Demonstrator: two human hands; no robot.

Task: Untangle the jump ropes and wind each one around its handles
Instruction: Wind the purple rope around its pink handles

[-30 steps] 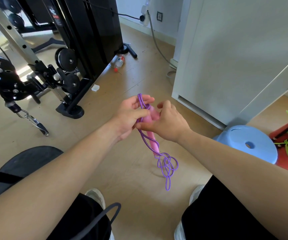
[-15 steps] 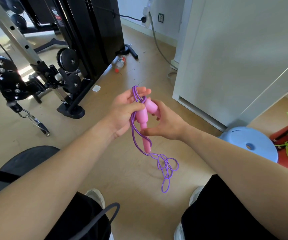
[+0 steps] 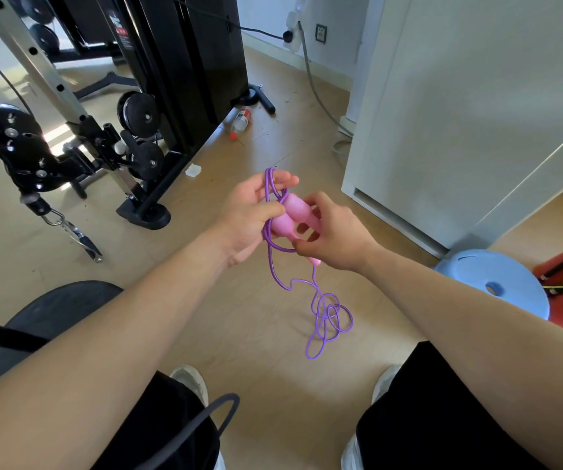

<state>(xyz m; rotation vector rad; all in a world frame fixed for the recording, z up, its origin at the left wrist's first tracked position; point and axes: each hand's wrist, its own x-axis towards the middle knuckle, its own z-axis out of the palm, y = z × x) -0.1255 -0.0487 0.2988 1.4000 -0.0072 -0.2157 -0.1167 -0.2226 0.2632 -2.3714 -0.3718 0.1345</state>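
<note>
— Above the pale wooden floor [image 3: 273,385], dead centre, what is being held?

— Two pink plastic handles [image 3: 293,208], side by side, with their bulbous ends pointing to eleven o'clock. The left hand [image 3: 249,215] holds them, its thumb pressed across the nearer one and its fingers lying straighter behind.

— And the other hand?

— The right hand [image 3: 336,237] comes in from four o'clock. Its fingers curl over the far side of the handles, and its thumb tip meets the thin purple cord [image 3: 327,313] just below them. One narrow handle end pokes out under that hand.

— Where does the cord run?

— A tight loop stands up at twelve o'clock against the left fingers. The rest drops toward six o'clock and hangs in a loose tangle of coils. I cannot tell whether it touches the floor.

— And round about?

— A black weight machine [image 3: 185,62] stands at ten o'clock, and a clear plastic bottle [image 3: 241,118] lies at twelve. A tall white cabinet [image 3: 459,96] is at two and a light-blue round plastic stool [image 3: 510,293] at four. At seven o'clock a dark grey cord loop [image 3: 205,407] rests on the black-clad left thigh.
</note>
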